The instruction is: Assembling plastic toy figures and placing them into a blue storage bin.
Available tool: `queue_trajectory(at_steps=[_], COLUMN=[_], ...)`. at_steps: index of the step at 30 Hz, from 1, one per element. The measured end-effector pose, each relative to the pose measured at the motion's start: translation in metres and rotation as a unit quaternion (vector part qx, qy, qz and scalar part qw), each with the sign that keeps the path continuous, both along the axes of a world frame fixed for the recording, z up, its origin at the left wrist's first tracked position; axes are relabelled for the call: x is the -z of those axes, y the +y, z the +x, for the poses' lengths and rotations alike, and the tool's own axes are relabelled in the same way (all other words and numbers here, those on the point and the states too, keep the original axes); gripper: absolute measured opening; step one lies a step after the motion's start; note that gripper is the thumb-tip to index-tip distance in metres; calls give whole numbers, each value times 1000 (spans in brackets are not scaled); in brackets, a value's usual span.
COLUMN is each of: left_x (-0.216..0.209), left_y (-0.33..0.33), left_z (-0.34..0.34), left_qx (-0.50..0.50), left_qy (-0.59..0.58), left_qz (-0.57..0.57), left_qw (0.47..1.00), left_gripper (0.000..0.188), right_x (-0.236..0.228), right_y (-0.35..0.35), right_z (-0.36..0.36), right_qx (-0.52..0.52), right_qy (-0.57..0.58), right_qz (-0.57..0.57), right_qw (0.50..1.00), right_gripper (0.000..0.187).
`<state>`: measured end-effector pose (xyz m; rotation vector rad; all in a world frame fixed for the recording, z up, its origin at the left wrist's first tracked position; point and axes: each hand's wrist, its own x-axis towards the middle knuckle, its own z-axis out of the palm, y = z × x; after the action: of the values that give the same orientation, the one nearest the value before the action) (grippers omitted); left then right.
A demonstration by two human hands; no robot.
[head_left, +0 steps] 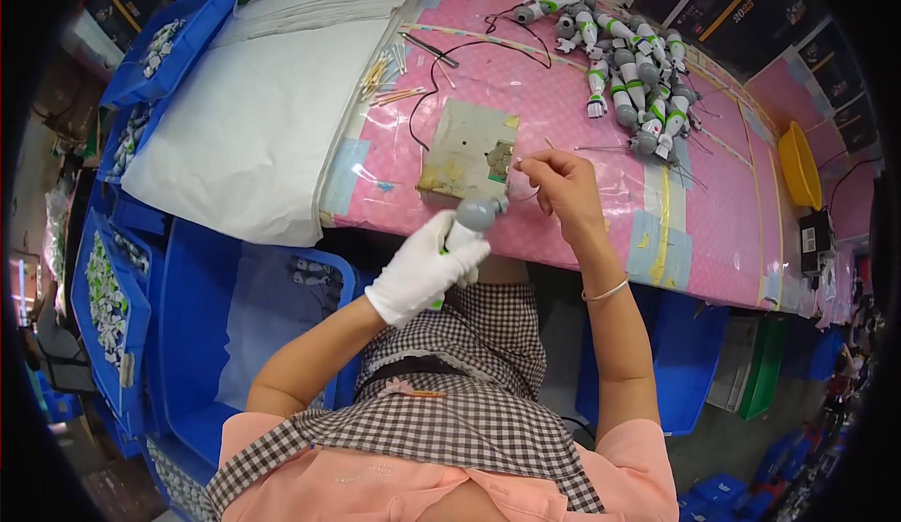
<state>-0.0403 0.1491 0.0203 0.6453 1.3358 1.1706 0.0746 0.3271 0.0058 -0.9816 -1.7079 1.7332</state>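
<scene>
Gloved left hand [424, 267]: curling snugly round the toy limb [477, 214]
Toy limb: sticking out near frame centre
Bare right hand [565, 191]: hovering right of centre, fingertips nearly meeting; cannot tell if pinching anything

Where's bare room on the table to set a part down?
Bare: the pink table between the box and the toy arms, and the white paper left of the sticks. Crowded: where the toy arms lie heaped, and between the paper and the box, strewn with sticks.
</scene>
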Motion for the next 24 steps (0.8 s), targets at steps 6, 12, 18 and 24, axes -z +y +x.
queue_trajectory(at_steps=[6, 12, 18, 24], left_x=[0, -1, 5, -1], left_y=[17, 22, 25, 15], left_z=[-21, -29, -28, -30], left_qx=[-89, -70, -76, -53], left_qy=[-146, -204, -225, -219], left_qz=[48, 45, 72, 63], left_qw=[984, 975, 969, 972], left_gripper=[36, 34, 30, 30], right_x=[9, 5, -4, -2], right_y=[9, 22, 29, 29], right_z=[-7, -11, -10, -3], right_qx=[-75, -148, -190, -184], right_qy=[-41, -62, -95, -84], right_qz=[40, -28, -25, -18], right_qw=[996, 987, 977, 979], right_gripper=[16, 19, 19, 19])
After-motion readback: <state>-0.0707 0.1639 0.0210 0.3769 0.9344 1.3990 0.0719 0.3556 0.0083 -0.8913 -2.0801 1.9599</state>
